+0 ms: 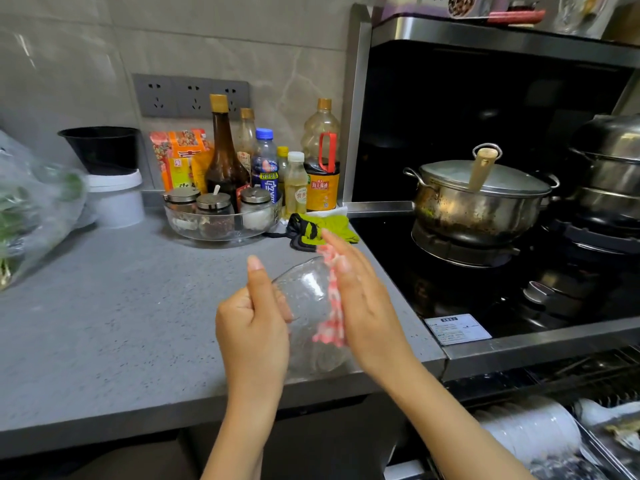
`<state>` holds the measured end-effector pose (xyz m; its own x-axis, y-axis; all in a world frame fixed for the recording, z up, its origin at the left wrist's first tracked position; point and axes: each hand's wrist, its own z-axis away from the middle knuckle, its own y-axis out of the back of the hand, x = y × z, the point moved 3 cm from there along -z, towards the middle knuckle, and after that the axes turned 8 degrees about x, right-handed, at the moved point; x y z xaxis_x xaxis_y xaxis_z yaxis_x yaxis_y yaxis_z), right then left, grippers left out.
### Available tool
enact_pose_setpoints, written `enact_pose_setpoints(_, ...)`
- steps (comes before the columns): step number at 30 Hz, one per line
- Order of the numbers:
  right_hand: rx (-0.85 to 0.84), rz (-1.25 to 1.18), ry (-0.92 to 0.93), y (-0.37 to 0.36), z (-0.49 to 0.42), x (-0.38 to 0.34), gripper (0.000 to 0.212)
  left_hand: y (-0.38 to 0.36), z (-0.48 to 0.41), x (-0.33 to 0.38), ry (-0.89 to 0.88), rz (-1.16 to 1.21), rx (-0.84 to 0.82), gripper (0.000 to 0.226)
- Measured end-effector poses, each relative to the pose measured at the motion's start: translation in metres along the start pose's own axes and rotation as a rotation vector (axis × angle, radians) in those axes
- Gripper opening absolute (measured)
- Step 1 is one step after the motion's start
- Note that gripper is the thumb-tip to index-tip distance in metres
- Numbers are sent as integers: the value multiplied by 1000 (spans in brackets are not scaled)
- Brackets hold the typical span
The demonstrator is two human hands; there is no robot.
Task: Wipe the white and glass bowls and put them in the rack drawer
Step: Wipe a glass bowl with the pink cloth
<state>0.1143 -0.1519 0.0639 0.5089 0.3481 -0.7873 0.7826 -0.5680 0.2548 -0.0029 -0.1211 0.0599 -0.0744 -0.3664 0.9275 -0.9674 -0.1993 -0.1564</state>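
The glass bowl (308, 306) is held on its side above the countertop (138, 323) edge. Its rim is gripped by the left hand (254, 327), and a pink cloth (334, 306) is pressed against it by the flat right hand (363, 299). The rack drawer (593, 441) is found open below-right, nearer the right hand.

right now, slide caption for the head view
Left hand holds a glass bowl above the counter; right hand presses a pink-and-white cloth against it.

Countertop (121, 323): lying open from 8 to 10 o'clock of glass bowl (304, 292).
Condiment tray (221, 233): blocking 11 o'clock.
Pot (478, 202): blocking 2 o'clock.
Rack drawer (602, 455): standing open at 4 o'clock, white bowls (530, 431) occupying part.
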Motion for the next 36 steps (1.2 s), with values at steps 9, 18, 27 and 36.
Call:
enact_pose_setpoints(9, 128, 496, 438, -13, 11, -27, 43, -5, 3, 0, 16, -10, -88, 77)
enact_pose_setpoints(18, 86, -143, -52, 11, -4, -7, 67, 13, -8, -4, 160, 117, -54, 65)
enact_pose_setpoints(27, -41, -120, -87, 28, -11, -31, 61, 4, -17, 4, -60, -16, -312, 66)
enact_pose_setpoints(36, -57, -6, -37, 26, -2, -29, 60, -9, -4, 17, -204, -80, -419, 66)
